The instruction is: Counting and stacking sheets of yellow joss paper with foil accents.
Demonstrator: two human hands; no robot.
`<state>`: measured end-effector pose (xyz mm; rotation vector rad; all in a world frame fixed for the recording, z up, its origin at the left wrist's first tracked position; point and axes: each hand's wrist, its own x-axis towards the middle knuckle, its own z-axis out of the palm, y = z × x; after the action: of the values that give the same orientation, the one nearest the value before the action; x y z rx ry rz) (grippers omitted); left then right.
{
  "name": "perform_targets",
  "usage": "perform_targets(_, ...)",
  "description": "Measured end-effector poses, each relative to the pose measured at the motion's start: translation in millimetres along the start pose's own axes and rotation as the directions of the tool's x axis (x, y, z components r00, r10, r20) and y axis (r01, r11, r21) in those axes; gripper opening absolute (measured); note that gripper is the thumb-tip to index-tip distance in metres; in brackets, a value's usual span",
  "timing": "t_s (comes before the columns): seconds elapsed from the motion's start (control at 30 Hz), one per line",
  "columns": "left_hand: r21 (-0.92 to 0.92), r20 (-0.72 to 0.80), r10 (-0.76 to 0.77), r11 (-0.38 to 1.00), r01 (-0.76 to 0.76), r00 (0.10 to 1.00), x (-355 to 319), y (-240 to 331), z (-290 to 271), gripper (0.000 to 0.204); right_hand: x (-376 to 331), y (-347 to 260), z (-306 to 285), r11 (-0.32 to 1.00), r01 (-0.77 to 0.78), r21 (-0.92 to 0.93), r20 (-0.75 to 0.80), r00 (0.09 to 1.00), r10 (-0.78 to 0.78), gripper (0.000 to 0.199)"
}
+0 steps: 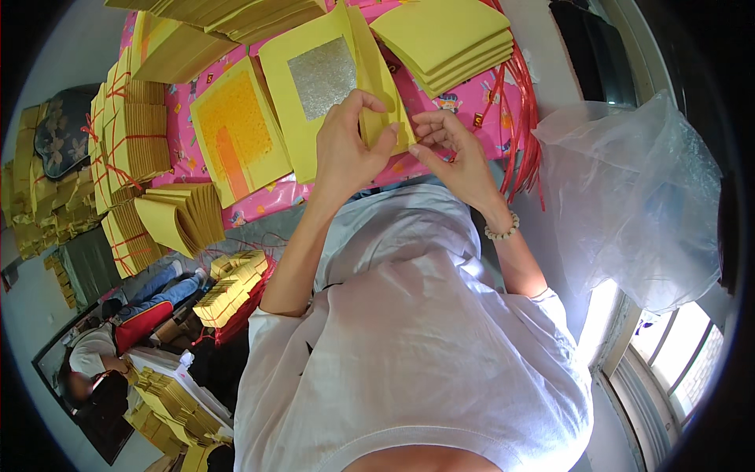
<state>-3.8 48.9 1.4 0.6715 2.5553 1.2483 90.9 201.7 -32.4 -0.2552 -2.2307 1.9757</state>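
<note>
On the pink table, a yellow paper sheet [281,59] with a silver square [323,76] lies in front of me, its right side folded up. My left hand [350,149] is at this raised fold, index finger and thumb bent around the paper. At the sheet's lower right corner is my right hand [456,157], a beaded bracelet on its wrist. Its thumb tip meets the paper edge; the other fingers are loosely curled, apart from the thumb. Just left lies another yellow sheet [206,149] with an orange square.
Folded yellow papers [448,39] are stacked at the far right, beside hanging red strings [515,118]. Tied yellow bundles [141,134] stand at the left, near a loose folded stack [182,216]. A clear plastic bag [629,197] hangs right. Another person [98,350] is at lower left.
</note>
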Motion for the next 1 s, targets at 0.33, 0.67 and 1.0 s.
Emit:
perform_targets(0.33,-0.191,0.040,-0.060,0.979,0.067,0.997,-1,-22,3,0.025,9,3,-2,0.998,-0.046,-0.034,0.013,0.999,0.047,0.028)
perform_targets(0.67,-0.232,0.020,-0.024,0.972,0.028,1.000,2,-22,4,0.023,-3,-26,9,0.839,0.178,-0.515,0.022,0.981,-0.194,0.041)
perform_targets(1.0,-0.199,0.033,-0.046,0.979,0.052,0.998,-2,-18,1,0.023,-5,-32,11,0.662,0.246,-0.708,0.083,0.960,-0.267,0.046)
